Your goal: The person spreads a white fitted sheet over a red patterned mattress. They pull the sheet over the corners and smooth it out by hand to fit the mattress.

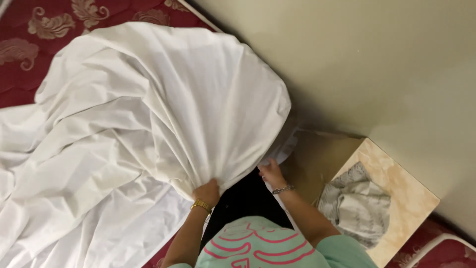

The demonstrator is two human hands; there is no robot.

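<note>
Red mattress [20,74] w/ rumpled white sheet [148,104], both hands' grip.

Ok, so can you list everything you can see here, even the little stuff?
white sheet: one, white, bunched over the mattress corner
mattress: one, dark red with pale leaf pattern, top left
wall: one, pale beige, right
small table: one, cream marbled top, lower right
crumpled cloth: one, grey-white, on the small table
watch: one, gold, left wrist
bracelet: one, silver, right wrist
top: one, mint green with pink lines, bottom
left hand: gripping gathered sheet
right hand: at the sheet's edge
</note>
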